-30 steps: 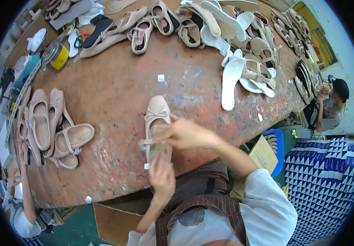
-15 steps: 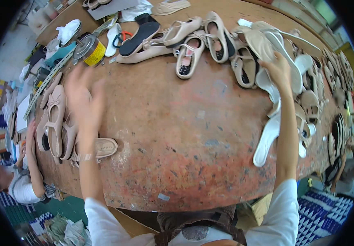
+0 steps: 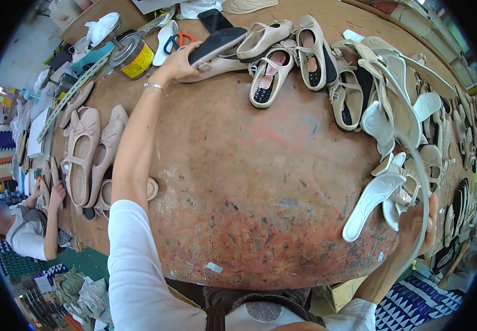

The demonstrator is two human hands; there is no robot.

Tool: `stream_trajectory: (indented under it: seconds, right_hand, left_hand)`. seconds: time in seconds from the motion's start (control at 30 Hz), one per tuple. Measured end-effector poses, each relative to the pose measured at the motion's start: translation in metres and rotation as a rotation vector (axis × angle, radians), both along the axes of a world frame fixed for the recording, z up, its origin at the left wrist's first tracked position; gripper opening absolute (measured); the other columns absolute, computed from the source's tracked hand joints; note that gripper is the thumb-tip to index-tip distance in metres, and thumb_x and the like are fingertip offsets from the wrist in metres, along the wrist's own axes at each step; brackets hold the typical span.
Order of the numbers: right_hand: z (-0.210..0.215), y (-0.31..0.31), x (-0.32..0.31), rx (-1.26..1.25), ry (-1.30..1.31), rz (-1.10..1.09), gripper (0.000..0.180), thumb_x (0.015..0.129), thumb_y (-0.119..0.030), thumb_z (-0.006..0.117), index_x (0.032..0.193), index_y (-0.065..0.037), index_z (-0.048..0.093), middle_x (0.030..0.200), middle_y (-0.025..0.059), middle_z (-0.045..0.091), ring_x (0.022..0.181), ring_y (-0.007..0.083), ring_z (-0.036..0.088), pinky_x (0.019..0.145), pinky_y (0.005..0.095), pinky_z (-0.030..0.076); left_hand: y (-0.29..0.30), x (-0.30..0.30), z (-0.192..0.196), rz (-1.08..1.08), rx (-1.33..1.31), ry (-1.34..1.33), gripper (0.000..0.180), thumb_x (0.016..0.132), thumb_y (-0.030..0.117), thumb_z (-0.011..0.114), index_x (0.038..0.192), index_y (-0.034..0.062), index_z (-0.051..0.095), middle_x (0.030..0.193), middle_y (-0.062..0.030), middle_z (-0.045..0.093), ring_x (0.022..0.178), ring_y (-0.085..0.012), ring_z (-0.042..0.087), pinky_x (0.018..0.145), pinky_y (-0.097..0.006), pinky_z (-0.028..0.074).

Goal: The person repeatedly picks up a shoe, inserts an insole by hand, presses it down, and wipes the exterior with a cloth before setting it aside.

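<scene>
My left hand (image 3: 179,65) reaches to the back of the table, its thumb and fingers closed round the end of a black-soled beige shoe (image 3: 216,45). The dark sole faces up, and a second beige shoe lies beneath it. At the right table edge my right hand (image 3: 412,223) is bent behind a thin, pale, curved piece (image 3: 427,190), which it seems to grip. That piece is seen edge-on and blurred, so its kind is unclear. Near this hand lie a white shoe insole (image 3: 372,204) and several beige shoes and insoles.
Beige shoes (image 3: 270,77) stand along the back; more shoes (image 3: 81,157) are grouped at the left. A tin with a yellow label (image 3: 132,58), orange-handled scissors (image 3: 179,41) and a black phone (image 3: 214,21) lie at the back left. Another person (image 3: 31,229) works at the far left.
My left hand has swung from above the left shoes to the back and taken hold of the black-soled shoe. My right hand has come from the insole pile down toward the right table edge.
</scene>
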State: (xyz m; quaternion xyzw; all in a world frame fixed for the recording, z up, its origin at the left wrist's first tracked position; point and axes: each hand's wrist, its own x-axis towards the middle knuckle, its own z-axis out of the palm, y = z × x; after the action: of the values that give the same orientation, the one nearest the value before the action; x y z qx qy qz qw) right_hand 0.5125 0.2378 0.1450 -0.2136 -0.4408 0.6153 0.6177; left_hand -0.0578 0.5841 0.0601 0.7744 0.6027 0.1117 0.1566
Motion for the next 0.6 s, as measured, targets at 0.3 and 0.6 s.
stream_trajectory:
  seconds: [0.3, 0.6]
  right_hand:
    - [-0.031, -0.077, -0.031, -0.369, -0.122, -0.419, 0.035, 0.101, -0.038, 0.054, 0.101, -0.004, 0.061, 0.054, -0.0056, 0.037, 0.057, 0.01, 0.034, 0.062, 0.0284, 0.032]
    - [-0.025, -0.131, -0.103, -0.358, -0.027, -0.21, 0.067, 0.102, -0.03, 0.045, 0.152, 0.006, 0.018, 0.148, 0.0299, 0.037, 0.126, 0.0315, 0.051, 0.11, 0.0419, 0.038]
  left_hand:
    - [-0.261, 0.063, 0.028, 0.089, 0.126, -0.025, 0.082, 0.067, 0.012, 0.073, 0.145, 0.0168, 0.046, 0.119, -0.0238, 0.065, 0.107, -0.0422, 0.063, 0.091, -0.047, 0.052]
    - [-0.481, 0.077, 0.023, 0.176, -1.396, -2.091, 0.059, 0.092, 0.031, 0.062, 0.134, -0.0062, 0.044, 0.12, -0.035, 0.056, 0.092, -0.0493, 0.067, 0.059, -0.058, 0.062]
